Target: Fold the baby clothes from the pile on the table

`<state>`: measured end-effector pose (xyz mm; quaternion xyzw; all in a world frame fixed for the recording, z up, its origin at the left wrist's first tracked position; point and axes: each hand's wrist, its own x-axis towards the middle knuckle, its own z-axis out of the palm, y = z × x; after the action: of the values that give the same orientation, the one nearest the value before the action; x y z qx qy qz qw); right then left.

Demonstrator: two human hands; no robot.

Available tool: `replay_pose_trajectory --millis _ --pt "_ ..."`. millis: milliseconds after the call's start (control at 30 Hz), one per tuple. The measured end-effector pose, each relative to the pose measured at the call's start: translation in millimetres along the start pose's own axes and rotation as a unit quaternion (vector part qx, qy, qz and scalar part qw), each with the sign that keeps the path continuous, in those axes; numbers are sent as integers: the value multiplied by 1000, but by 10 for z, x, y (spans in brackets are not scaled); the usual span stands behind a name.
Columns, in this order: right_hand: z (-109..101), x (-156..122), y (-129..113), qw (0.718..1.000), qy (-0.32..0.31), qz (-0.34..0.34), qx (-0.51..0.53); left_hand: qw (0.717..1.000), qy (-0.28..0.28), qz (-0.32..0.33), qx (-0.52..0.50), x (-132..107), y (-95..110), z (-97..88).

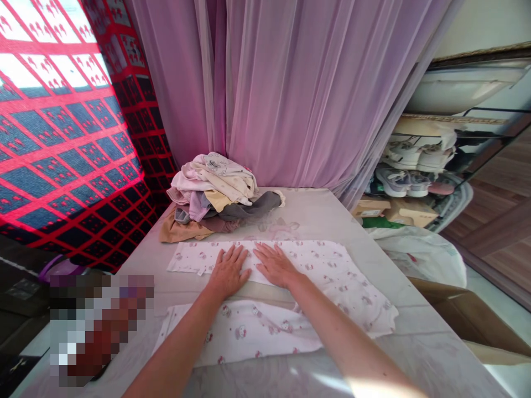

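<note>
Your left hand (227, 273) and right hand (276, 265) (flat, splayed, gripping nothing) lie on white, printed fabric trousers (332, 276) across the pale floral tabletop (313, 207); smoothing appears partial, the multicoloured clothing heap (219, 185) unfolded.

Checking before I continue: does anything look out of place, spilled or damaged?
Nothing visible looks spilled or damaged. The oddity is a pixelated patch at the left edge of the table, hiding what lies there. The printed pants are creased on the near leg.
</note>
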<state>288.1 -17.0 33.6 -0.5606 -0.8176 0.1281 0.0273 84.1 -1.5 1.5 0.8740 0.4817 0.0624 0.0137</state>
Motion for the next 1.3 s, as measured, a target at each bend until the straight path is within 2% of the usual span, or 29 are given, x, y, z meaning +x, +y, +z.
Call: replay_pose_trajectory --millis 167,333,400,500,567,633,733,833,933,1033,1100,1200,1233,1300 --pt "-31 -33 209 997 -25 70 -2 1000 13 -2 2 -4 2 -3" --pt "-33 -127 324 998 -25 58 -11 1000 9 -3 1 -6 12 -33" --pt "-36 -111 391 996 -24 79 -18 1000 3 -3 2 -4 10 -37" --pt "-116 -130 663 984 21 169 -50 1000 1 -2 4 2 6 -37" --pt "-216 -211 935 963 65 250 -78 1000 5 -1 7 6 4 -36" --pt "-321 -326 1213 943 83 309 -91 1000 3 -2 10 10 2 -31" --pt "-432 -470 1523 936 74 332 -87 1000 0 -5 11 14 -7 -12" --pt "-451 -516 1652 938 79 327 -87 1000 2 -1 10 17 -23 15" --pt "-409 -504 1610 927 107 347 -93 1000 0 1 14 19 -27 18" --pt "-343 -471 1392 916 149 359 -100 1000 -10 -2 18 21 -17 -8" --pt "-286 -435 1167 936 165 297 -93 1000 -18 -3 20 22 -10 -22" --pt "-194 -371 838 984 125 111 -58 1000 -11 -1 20 21 -12 -18" --pt "-173 -352 761 990 108 80 -51 1000 -6 -1 20 20 -14 -11" --pt "-157 -322 669 988 96 106 -55 1000 -1 -2 20 19 -19 6"
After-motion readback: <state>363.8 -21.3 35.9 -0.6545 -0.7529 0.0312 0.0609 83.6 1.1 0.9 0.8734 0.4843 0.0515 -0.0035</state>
